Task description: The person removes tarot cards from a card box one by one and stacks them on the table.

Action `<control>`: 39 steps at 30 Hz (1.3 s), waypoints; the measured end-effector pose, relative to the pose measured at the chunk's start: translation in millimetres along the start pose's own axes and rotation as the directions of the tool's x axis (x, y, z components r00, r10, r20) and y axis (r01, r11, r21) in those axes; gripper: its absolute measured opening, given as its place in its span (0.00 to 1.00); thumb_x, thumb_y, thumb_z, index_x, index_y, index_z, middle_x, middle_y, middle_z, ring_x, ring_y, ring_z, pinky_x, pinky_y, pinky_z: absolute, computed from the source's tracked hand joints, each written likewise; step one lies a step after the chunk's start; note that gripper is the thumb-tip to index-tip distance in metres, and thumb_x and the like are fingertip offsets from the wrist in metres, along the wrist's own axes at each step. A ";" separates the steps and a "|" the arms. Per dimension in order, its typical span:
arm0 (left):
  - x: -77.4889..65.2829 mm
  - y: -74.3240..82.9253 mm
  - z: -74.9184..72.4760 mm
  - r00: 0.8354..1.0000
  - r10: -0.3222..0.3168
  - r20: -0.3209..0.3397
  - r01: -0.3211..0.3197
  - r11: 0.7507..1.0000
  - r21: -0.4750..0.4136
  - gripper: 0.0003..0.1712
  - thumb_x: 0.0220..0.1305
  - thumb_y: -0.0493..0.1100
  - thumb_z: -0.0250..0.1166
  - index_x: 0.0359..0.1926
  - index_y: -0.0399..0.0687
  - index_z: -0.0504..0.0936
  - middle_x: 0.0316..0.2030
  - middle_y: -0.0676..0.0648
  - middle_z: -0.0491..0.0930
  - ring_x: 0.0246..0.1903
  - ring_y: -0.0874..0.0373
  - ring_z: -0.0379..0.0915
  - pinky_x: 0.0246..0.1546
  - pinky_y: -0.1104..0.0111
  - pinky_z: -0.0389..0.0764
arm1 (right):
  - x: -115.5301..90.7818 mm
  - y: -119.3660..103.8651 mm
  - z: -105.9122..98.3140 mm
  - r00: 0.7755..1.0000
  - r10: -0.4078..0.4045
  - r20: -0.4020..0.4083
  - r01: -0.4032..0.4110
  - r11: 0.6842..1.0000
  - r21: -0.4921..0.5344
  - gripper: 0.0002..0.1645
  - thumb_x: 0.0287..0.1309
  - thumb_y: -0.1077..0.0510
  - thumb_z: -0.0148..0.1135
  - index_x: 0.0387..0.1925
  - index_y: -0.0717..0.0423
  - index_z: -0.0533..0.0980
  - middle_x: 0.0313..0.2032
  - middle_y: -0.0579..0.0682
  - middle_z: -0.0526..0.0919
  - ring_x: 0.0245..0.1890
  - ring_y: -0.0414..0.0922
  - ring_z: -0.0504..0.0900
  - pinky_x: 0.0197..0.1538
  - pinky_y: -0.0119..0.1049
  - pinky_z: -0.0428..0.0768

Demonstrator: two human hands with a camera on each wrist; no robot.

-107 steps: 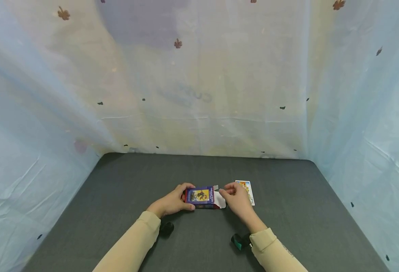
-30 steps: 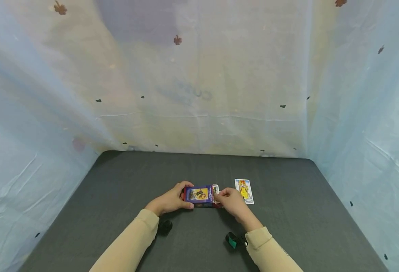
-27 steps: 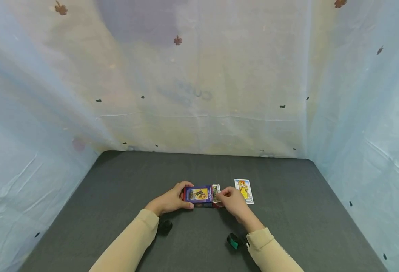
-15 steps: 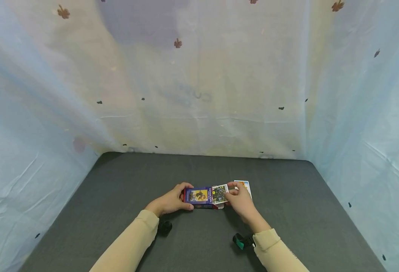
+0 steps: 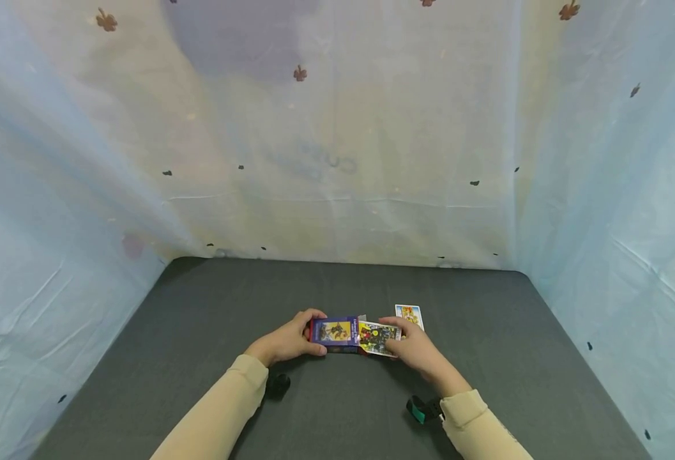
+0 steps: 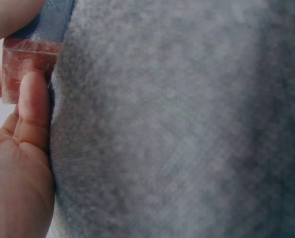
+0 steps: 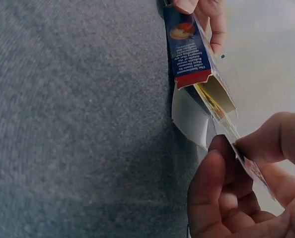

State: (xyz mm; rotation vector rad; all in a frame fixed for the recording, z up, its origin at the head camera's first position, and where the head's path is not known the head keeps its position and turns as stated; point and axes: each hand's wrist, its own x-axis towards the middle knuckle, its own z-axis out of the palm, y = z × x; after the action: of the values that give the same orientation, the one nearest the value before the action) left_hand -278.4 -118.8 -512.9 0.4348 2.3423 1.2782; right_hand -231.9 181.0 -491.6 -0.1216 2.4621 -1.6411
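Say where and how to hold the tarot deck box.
I'd grip the tarot deck box at its closed end, from the left, across its long sides, as the left hand does: its open end faces right, where the right hand pinches a tarot card sticking out.

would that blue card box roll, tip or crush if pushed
The blue card box would probably slide, not roll, given its flat sides. Tipping seems unlikely, as its broad side faces up. It could crush easily at the open end: the walls and white flap look like thin cardboard.
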 end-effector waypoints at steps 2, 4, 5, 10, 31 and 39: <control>0.5 -0.2 0.1 1.000 0.002 0.003 -0.002 1.000 -0.005 0.42 0.51 0.55 0.75 0.64 0.65 0.64 0.53 0.47 0.62 0.48 0.51 0.65 0.51 0.55 0.67 | -0.3 -0.2 -0.2 1.000 -0.002 -0.003 0.002 1.000 -0.011 0.26 0.58 0.68 0.58 0.60 0.53 0.74 0.58 0.56 0.72 0.37 0.47 0.75 0.32 0.44 0.77; 1.3 -0.4 0.0 1.000 0.001 0.005 -0.001 1.000 -0.010 0.42 0.51 0.55 0.75 0.64 0.65 0.64 0.53 0.47 0.62 0.48 0.51 0.65 0.51 0.56 0.67 | -0.2 0.0 -0.2 1.000 -0.004 -0.009 0.003 0.999 -0.033 0.25 0.59 0.67 0.59 0.58 0.52 0.75 0.57 0.56 0.73 0.40 0.47 0.75 0.33 0.43 0.76; 1.5 -0.4 0.0 1.000 0.000 0.005 0.000 1.000 -0.011 0.42 0.51 0.55 0.76 0.64 0.65 0.64 0.53 0.47 0.62 0.48 0.51 0.65 0.51 0.56 0.67 | 0.0 0.1 -0.5 1.000 -0.001 -0.012 0.000 0.999 -0.042 0.24 0.59 0.66 0.59 0.58 0.52 0.75 0.57 0.55 0.74 0.41 0.48 0.75 0.33 0.42 0.75; 2.0 -0.9 -0.2 1.000 -0.001 0.007 0.001 1.000 -0.006 0.42 0.50 0.55 0.76 0.64 0.65 0.64 0.54 0.47 0.62 0.49 0.51 0.65 0.52 0.56 0.67 | 0.9 1.7 -1.9 1.000 -0.003 -0.019 0.001 0.996 -0.091 0.20 0.60 0.62 0.61 0.54 0.50 0.77 0.57 0.53 0.74 0.55 0.53 0.73 0.44 0.47 0.76; 0.2 -0.5 0.7 1.000 -0.005 0.006 0.006 1.000 -0.018 0.40 0.51 0.55 0.75 0.64 0.66 0.66 0.54 0.46 0.62 0.50 0.50 0.66 0.53 0.54 0.67 | -2.2 -7.1 -8.3 0.999 -0.039 -0.002 0.038 0.978 -0.206 0.12 0.60 0.61 0.64 0.45 0.57 0.75 0.30 0.50 0.79 0.23 0.43 0.71 0.26 0.36 0.68; 0.3 0.1 1.1 1.000 0.019 0.004 -0.019 0.999 -0.036 0.40 0.52 0.52 0.75 0.64 0.62 0.66 0.54 0.46 0.62 0.50 0.50 0.65 0.53 0.54 0.67 | -1.5 -10.4 -26.8 0.991 -0.022 -0.135 -0.002 0.984 -0.177 0.24 0.59 0.62 0.64 0.57 0.57 0.71 0.33 0.53 0.78 0.26 0.44 0.75 0.27 0.35 0.72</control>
State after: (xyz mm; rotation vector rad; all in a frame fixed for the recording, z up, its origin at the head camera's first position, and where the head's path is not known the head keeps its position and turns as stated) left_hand -278.1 -117.8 -513.4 0.4492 2.3136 1.3244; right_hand -235.9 201.5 -471.8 -0.0464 2.7123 -1.4770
